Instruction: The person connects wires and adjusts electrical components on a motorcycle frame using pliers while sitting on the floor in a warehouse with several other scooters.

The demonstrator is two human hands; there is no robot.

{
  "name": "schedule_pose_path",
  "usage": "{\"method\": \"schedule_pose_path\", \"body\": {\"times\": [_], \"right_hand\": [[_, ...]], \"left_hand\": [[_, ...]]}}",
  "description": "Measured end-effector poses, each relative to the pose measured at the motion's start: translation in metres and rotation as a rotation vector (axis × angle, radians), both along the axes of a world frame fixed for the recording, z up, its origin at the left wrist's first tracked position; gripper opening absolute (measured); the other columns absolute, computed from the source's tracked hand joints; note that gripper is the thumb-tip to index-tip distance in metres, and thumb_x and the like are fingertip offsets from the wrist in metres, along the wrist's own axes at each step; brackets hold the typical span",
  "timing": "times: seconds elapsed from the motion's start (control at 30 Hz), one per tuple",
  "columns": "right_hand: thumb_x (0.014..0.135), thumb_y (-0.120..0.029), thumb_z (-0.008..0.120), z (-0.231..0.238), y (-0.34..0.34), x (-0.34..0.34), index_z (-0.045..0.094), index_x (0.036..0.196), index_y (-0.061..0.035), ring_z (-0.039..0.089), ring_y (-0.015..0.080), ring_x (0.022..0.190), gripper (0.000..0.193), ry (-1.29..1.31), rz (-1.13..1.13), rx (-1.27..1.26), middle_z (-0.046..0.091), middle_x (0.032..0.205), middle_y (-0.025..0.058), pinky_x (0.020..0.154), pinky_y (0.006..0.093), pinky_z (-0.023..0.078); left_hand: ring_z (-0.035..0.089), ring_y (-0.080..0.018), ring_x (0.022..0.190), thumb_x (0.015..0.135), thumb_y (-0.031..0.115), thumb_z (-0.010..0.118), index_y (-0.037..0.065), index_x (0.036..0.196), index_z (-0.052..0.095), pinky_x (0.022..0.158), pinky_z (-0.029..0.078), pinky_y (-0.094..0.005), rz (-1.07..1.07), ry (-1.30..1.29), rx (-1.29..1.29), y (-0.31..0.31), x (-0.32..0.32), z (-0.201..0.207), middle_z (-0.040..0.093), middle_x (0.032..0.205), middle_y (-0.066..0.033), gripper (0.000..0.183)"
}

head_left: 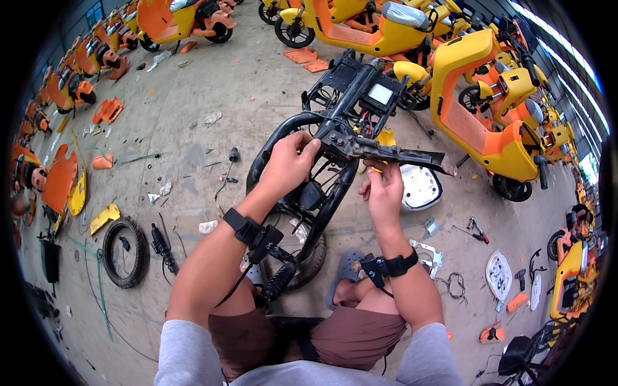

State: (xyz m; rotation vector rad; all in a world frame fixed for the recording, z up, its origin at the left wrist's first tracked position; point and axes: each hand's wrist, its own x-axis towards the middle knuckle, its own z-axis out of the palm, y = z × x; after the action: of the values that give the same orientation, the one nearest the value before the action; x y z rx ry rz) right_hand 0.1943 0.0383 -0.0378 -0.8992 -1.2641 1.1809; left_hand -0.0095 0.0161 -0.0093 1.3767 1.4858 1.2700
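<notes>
A stripped black scooter frame (335, 122) lies tilted in front of me, between and beyond my knees. Across it runs a dark metal bar like a kickstand (412, 156), with a coil spring (367, 143) beside its bolted end. My left hand (290, 166) is closed, thumb and fingers pinched against the frame by that bolted end; whatever they grip is hidden. Under the bar, my right hand (385, 193) has its fingers curled up at the bar's lower edge. A bit of yellow shows at those fingertips, too small to name.
Beside the frame sits a white shell (421, 188). Pliers (477, 230), a hammer (520, 278) and metal brackets lie at right. A loose tyre (123, 252), a shock absorber (162, 248) and orange panels (61, 180) litter the left floor. Yellow scooters (476, 109) stand beyond.
</notes>
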Motion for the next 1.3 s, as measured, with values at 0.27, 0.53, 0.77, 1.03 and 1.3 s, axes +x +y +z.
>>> {"method": "schedule_pose_path", "body": {"times": [0.27,0.53,0.77,1.03,1.3], "right_hand": [[0.089,0.0,0.05,0.004,-0.001,-0.001,0.045,0.123,0.0014,0.055,0.0087,0.054,0.034,0.012,0.008,-0.011,0.06,0.106,0.0117,0.047,0.0214,0.045],[0.089,0.001,0.049,0.002,-0.002,0.0,0.045,0.122,0.0011,0.054,0.0084,0.055,0.033,0.014,0.026,0.003,0.061,0.105,0.0119,0.048,0.0217,0.045],[0.089,-0.001,0.05,0.0,-0.001,0.0,0.045,0.122,0.0001,0.055,0.0088,0.054,0.033,-0.008,0.03,0.018,0.061,0.103,0.0119,0.048,0.0213,0.045],[0.089,-0.002,0.05,0.0,-0.001,-0.002,0.042,0.127,-0.0032,0.056,0.0097,0.052,0.039,-0.024,0.011,0.002,0.063,0.103,0.0112,0.044,0.0206,0.041],[0.089,-0.003,0.05,0.001,-0.005,-0.002,0.043,0.126,-0.0031,0.056,0.0101,0.053,0.037,-0.004,0.021,-0.012,0.063,0.102,0.0107,0.043,0.0209,0.04]], "left_hand": [[0.066,-0.0229,0.055,0.101,0.023,0.042,0.0,0.105,0.045,0.051,0.055,-0.0299,-0.323,-0.438,-0.268,-0.009,0.043,0.002,0.069,0.082,-0.0204,0.023],[0.066,-0.0299,0.056,0.101,0.022,0.037,0.0,0.101,0.045,0.054,0.058,-0.0367,-0.302,-0.684,-0.363,0.008,0.046,-0.004,0.067,0.082,-0.0258,0.023],[0.068,-0.0316,0.062,0.101,0.021,0.038,-0.001,0.1,0.048,0.058,0.058,-0.0369,-0.341,-0.696,-0.46,0.008,0.03,-0.004,0.066,0.077,-0.0219,0.024],[0.055,-0.0127,0.053,0.094,0.03,0.054,-0.002,0.081,0.061,0.046,0.043,-0.0289,-0.134,-0.044,-0.352,0.011,0.003,0.004,0.056,0.061,-0.0054,0.035],[0.055,-0.0329,0.06,0.09,0.027,0.061,-0.003,0.086,0.065,0.06,0.045,-0.0403,0.049,0.544,0.077,0.005,-0.012,-0.008,0.059,0.068,-0.0202,0.031]]}}
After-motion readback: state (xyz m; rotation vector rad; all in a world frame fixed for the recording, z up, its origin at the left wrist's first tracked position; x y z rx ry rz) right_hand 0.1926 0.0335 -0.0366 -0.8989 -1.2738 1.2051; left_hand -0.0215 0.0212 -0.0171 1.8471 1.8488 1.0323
